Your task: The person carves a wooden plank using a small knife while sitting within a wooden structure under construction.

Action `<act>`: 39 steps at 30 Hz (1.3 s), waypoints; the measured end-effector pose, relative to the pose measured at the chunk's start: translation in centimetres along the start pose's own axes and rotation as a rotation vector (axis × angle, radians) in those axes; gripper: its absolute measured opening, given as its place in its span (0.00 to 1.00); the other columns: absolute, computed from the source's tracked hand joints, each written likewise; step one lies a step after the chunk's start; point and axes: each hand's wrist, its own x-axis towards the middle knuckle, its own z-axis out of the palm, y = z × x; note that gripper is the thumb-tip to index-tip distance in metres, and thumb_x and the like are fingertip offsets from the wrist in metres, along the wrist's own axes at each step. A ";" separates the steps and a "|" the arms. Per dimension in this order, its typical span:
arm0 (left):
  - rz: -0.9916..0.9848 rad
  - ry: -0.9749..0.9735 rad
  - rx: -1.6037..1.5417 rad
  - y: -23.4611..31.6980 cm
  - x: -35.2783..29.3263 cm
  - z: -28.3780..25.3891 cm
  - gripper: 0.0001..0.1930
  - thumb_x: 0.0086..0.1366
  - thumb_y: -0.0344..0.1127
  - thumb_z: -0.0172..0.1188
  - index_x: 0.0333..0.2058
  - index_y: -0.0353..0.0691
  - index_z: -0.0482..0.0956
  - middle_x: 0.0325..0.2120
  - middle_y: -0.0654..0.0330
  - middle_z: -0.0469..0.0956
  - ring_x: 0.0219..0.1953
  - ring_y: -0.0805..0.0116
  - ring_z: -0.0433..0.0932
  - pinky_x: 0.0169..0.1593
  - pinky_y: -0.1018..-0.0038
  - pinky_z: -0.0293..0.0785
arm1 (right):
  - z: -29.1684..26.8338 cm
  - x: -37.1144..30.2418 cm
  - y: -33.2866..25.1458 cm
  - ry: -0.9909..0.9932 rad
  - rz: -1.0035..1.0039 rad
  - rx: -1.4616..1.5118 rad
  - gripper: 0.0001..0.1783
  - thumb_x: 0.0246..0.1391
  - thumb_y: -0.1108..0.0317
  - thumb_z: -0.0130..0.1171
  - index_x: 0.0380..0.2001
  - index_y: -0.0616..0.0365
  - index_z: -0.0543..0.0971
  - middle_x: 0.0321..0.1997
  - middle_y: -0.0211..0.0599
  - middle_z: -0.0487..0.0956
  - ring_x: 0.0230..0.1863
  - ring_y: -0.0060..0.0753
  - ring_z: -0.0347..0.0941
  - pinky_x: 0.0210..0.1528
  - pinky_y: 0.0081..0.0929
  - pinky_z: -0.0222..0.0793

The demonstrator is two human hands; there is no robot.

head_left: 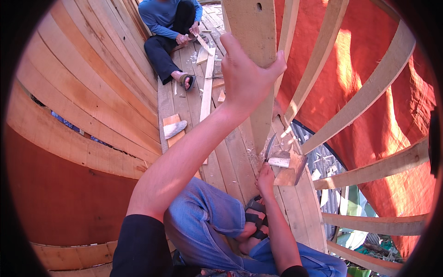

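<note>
My left hand (247, 78) reaches up and grips a broad upright wooden plank (251, 27). Its thumb shows at the right edge and its fingers at the left; the fingertips behind the wood are hidden. Low on the right, my right hand (265, 179) is closed around the handle of a knife with a dark curved blade (269, 147). The blade points up beside the plank's narrow lower end. Right next to that hand, a pale wood piece (279, 162) lies on a brown board (288, 177).
A person in a blue top (161, 17) sits at the far end, hands on a wood strip (202, 43). A long pale batten (207, 87) and a grey-white piece (175, 129) lie on the plank floor (233, 157). Curved ribs (364, 87) stand before an orange tarp (387, 111); planked wall (87, 92) at left.
</note>
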 end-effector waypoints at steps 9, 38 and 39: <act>-0.012 0.003 -0.046 -0.4 0.0 0.1 0.28 0.52 0.36 0.68 0.38 0.33 0.55 0.29 0.46 0.74 0.31 0.52 0.80 0.34 0.62 0.76 | -0.1 -2.0 -4.9 -0.013 0.135 0.144 0.24 0.69 0.51 0.35 0.30 0.60 0.70 0.14 0.34 0.67 0.11 0.27 0.64 0.12 0.30 0.58; 0.017 0.072 0.032 1.0 0.0 0.4 0.28 0.51 0.36 0.69 0.39 0.34 0.56 0.29 0.47 0.74 0.31 0.54 0.80 0.34 0.63 0.76 | -0.1 -2.0 -5.0 0.158 -0.195 0.154 0.25 0.68 0.48 0.34 0.29 0.57 0.66 0.12 0.30 0.64 0.09 0.21 0.59 0.10 0.23 0.54; 0.025 0.069 0.020 1.3 0.1 0.7 0.28 0.51 0.36 0.69 0.39 0.33 0.56 0.29 0.47 0.74 0.31 0.54 0.80 0.34 0.63 0.77 | 0.2 -1.1 -1.1 0.140 -0.154 -0.060 0.25 0.68 0.48 0.34 0.29 0.58 0.67 0.12 0.31 0.64 0.09 0.21 0.60 0.10 0.23 0.54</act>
